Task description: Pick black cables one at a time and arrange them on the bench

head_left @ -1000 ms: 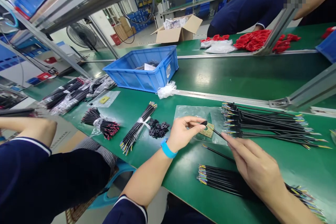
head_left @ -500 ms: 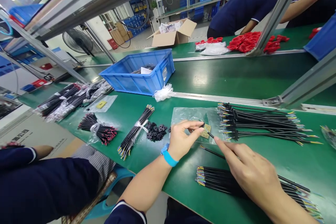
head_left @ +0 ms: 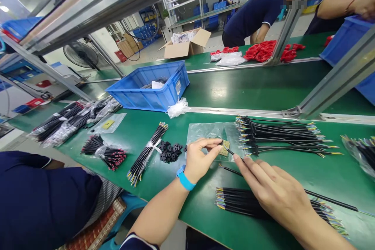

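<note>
Near the front edge of the green table, the left hand is curled nearly closed, thumb and forefinger pinched on the tip of a thin black wire just above a small tan pad lying on a clear plastic sheet. The right hand lies flatter, fingers stretched out and loosely together, their tips touching the same wire further along (whether it grips the wire or only presses it cannot be told). Under that hand, close to the front edge, sits a bundle of black wires with coloured ends; a second bundle lies just beyond the sheet. Left of the sheet are a heap of small black parts, a tied wire bundle and a red-tipped bundle. Farther back stands a blue crate, with a crumpled plastic bag at its corner. Another person's dark sleeve fills the lower left.
</note>
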A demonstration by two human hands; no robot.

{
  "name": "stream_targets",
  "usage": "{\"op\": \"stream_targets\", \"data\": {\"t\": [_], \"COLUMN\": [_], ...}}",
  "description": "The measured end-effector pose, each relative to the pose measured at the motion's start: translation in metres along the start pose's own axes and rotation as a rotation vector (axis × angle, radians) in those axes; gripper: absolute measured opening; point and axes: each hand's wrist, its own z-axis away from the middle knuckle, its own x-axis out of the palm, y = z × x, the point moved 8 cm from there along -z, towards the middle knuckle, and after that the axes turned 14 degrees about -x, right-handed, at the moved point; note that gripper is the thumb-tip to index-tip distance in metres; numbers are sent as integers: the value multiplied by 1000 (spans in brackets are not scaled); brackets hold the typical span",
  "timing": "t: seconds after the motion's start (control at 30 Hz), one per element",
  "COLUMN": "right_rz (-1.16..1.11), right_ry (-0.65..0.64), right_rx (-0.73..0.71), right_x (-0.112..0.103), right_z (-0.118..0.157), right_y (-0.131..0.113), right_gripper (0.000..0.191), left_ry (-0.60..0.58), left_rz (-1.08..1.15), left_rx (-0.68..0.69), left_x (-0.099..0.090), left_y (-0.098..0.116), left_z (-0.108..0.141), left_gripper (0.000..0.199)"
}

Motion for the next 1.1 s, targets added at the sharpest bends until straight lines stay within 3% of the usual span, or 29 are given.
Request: {"op": "stream_targets", "data": {"t": [0.17, 0.37, 0.57, 0.67, 0.73, 0.83, 0.93, 1.0, 1.1], "right_rz": [-88, -337, -498, -454, -380, -281, -227, -211, -227], "right_ry": [17, 112, 222, 268, 288, 300, 314, 321, 314], "right_rx": [82, 358, 455, 446, 413, 320, 225, 196, 206], "right_x": [1, 8, 3, -2, -6, -13, -21, -24, -22], "right_z": [4, 16, 14, 15, 16, 15, 14, 14, 12], "right_y": [8, 28, 43, 41, 37, 30, 24, 22, 22], "right_gripper": [45, 38, 31, 24, 23, 27, 25, 24, 22], "left_ry": [3, 44, -69, -100, -151, -295, -422, -444, -391], "left_rz": [-29, -110, -48, -5, 109, 346, 407, 363, 238], "left_rx": [35, 272, 396, 326, 186, -78, -232, -227, -84], "left_x": [1, -4, 4, 7, 9, 20, 32, 34, 29], "left_y": [3, 21, 34, 29, 19, -1, -13, -14, -5], "left_z": [2, 9, 16, 13, 7, 1, 2, 3, 4], "left_gripper": [17, 11, 12, 10, 14, 39, 47, 43, 37]}}
